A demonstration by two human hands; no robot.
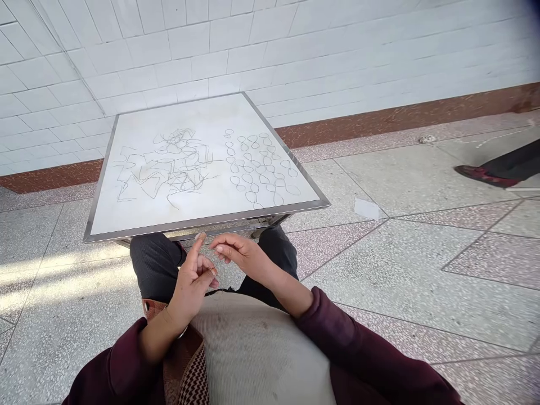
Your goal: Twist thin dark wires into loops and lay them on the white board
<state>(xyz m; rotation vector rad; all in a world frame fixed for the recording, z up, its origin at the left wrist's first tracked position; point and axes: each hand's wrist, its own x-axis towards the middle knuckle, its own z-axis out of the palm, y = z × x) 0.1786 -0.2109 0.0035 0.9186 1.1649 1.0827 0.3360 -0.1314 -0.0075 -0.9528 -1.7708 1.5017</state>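
Note:
My left hand (192,284) is raised above my lap, index finger pointing up, with its thumb and other fingers closed on a thin wire loop (214,291) that is barely visible against my clothes. My right hand (238,256) sits just to its right, fingers curled and tips close to the left index finger. Whether those fingertips pinch fine wire is too hard to see. Beyond my hands stands a white table (202,112) with a metal-edged top. On it lie a tangle of bent thin wire (164,169) and a chain of small wire loops (257,169).
My dark-trousered knees (156,259) sit just under the table's near edge. A white tiled wall with a brown lower band runs behind it. A scrap of white paper (366,209) lies on the speckled floor. At the right is another person's red shoe (485,175).

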